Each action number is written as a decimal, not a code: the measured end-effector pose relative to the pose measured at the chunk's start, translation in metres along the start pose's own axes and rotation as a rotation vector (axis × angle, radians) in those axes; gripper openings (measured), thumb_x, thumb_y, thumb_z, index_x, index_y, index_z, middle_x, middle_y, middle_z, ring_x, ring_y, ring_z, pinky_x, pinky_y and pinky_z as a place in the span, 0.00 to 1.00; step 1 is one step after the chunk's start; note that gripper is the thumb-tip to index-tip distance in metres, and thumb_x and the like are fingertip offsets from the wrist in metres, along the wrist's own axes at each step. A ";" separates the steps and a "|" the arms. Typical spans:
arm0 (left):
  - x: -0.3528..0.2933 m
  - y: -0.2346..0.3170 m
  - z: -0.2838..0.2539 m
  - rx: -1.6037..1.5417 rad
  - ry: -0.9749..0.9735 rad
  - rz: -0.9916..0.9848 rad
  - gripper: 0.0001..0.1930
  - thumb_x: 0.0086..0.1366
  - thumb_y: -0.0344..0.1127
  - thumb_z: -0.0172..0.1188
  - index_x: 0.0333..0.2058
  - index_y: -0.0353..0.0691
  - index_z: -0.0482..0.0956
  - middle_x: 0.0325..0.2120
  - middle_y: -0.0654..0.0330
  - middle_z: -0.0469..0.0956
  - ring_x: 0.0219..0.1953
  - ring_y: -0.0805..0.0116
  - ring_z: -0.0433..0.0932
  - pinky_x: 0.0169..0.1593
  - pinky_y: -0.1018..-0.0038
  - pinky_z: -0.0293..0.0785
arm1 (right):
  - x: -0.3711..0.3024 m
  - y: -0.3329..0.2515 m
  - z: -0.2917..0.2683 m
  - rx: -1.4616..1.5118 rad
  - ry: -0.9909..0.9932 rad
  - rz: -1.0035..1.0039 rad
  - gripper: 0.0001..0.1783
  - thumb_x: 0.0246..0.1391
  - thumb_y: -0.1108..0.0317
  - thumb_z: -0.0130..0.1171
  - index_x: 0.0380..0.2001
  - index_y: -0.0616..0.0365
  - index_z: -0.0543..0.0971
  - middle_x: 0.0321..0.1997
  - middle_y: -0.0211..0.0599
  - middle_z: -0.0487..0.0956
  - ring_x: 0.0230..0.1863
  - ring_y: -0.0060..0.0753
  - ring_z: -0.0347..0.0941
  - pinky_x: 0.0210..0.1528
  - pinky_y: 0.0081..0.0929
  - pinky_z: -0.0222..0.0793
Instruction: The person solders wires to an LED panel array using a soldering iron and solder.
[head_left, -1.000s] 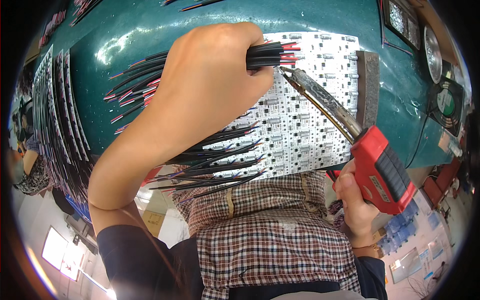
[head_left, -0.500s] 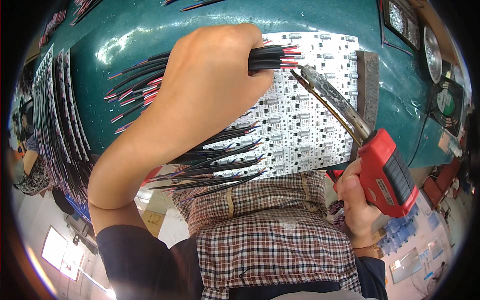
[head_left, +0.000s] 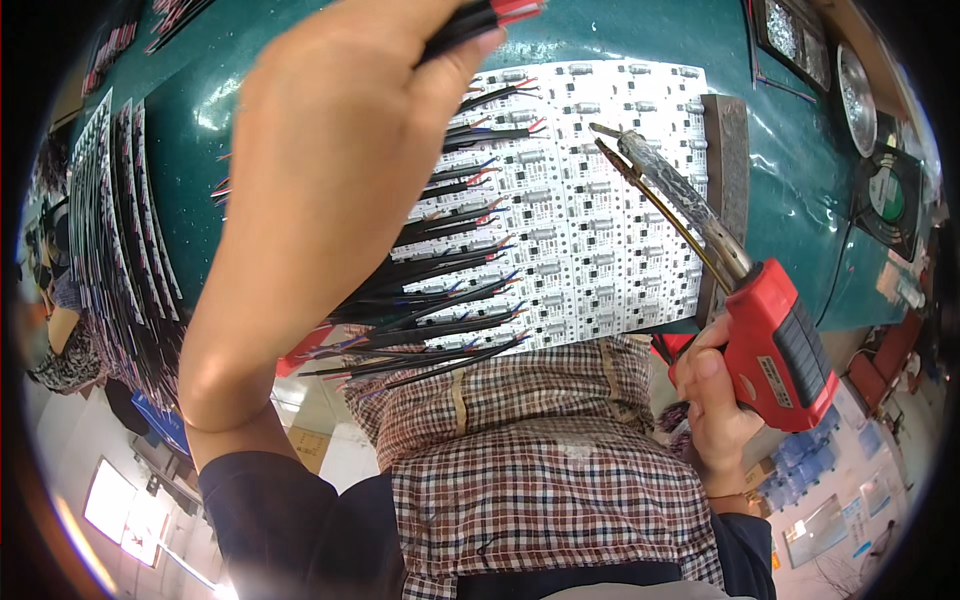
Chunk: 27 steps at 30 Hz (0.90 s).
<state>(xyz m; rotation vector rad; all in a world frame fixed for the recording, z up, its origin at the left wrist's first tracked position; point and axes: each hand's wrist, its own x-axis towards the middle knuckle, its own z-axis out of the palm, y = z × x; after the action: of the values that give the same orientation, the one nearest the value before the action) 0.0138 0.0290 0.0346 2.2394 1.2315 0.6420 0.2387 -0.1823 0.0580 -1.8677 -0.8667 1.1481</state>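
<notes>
My left hand is closed around a bundle of black cables whose red and white stripped ends stick out past the fingers. It hangs above the upper left part of a white circuit board panel with rows of small components. Many black cables with thin coloured wire ends lie across the panel's left side. My right hand grips the handle of a red soldering gun. The gun's dark tip hovers over the panel's upper middle, a thin feed tube running beside its barrel.
A dark bar borders the panel's right edge on the green table. More panels with cables stand at the left. A metal bowl, a tray and a small fan are at the right.
My left hand has lifted up and left with the cable bundle, uncovering cables on the panel's upper left. The soldering gun has shifted only slightly; the panel has moved a little left.
</notes>
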 end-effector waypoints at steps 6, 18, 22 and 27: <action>-0.016 0.009 0.003 -0.120 -0.147 -0.099 0.09 0.60 0.26 0.68 0.38 0.33 0.79 0.24 0.64 0.78 0.28 0.81 0.72 0.33 0.81 0.69 | -0.005 0.003 -0.005 0.001 0.008 0.029 0.11 0.60 0.70 0.58 0.40 0.67 0.73 0.20 0.30 0.70 0.17 0.17 0.60 0.21 0.19 0.57; -0.027 0.007 0.033 -0.015 -0.102 -0.062 0.14 0.54 0.31 0.72 0.28 0.35 0.73 0.18 0.56 0.73 0.19 0.62 0.68 0.27 0.72 0.67 | -0.006 0.006 -0.006 -0.171 -0.050 0.005 0.12 0.56 0.73 0.64 0.42 0.64 0.77 0.26 0.30 0.74 0.22 0.17 0.67 0.25 0.17 0.63; -0.030 0.005 0.035 -0.007 -0.112 -0.077 0.13 0.53 0.30 0.71 0.29 0.35 0.74 0.19 0.55 0.74 0.20 0.60 0.71 0.27 0.70 0.68 | -0.002 0.006 -0.011 -0.238 -0.153 0.060 0.18 0.53 0.74 0.68 0.48 0.60 0.82 0.41 0.35 0.83 0.43 0.30 0.80 0.49 0.31 0.74; -0.030 0.007 0.036 0.005 -0.115 -0.067 0.12 0.52 0.29 0.71 0.29 0.35 0.75 0.20 0.54 0.75 0.21 0.56 0.73 0.28 0.69 0.69 | -0.003 0.011 -0.013 -0.221 -0.132 0.026 0.18 0.53 0.74 0.69 0.48 0.60 0.82 0.43 0.36 0.84 0.44 0.31 0.80 0.51 0.32 0.73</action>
<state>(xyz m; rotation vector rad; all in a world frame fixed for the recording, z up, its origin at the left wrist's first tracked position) 0.0255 -0.0070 0.0065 2.1971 1.2463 0.4788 0.2512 -0.1931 0.0529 -2.0021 -1.0840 1.2442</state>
